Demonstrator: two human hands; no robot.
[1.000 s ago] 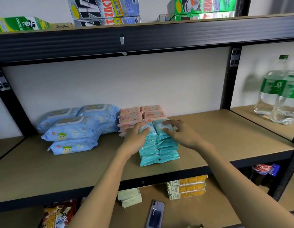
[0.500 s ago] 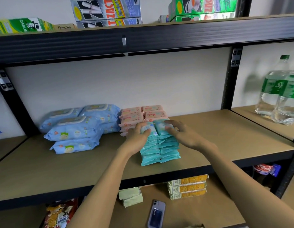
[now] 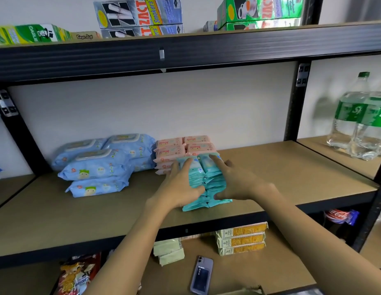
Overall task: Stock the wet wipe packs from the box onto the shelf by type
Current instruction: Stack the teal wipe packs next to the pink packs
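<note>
Two side-by-side columns of small teal wet wipe packs (image 3: 207,177) stand near the front middle of the brown shelf board (image 3: 292,173). My left hand (image 3: 179,186) lies against the stack's left side, fingers stretched over the top pack and thumb on the front. My right hand (image 3: 236,179) presses the right side the same way. Behind the stack sit pink wipe packs (image 3: 181,145) in two piles. Large blue wipe packs (image 3: 100,165) are stacked to the left. A cardboard box flap (image 3: 245,291) shows at the bottom edge.
Black shelf posts (image 3: 294,107) frame the bay, and clear bottles with green labels (image 3: 360,124) stand on the right shelf. Toothpaste cartons (image 3: 140,15) sit above. On the shelf below lie a phone (image 3: 201,275), yellow packets (image 3: 241,239) and snack bags (image 3: 78,275).
Both hands have slid from the top teal packs down along the sides of the stack, thumbs now on its front. The stack stays in place.
</note>
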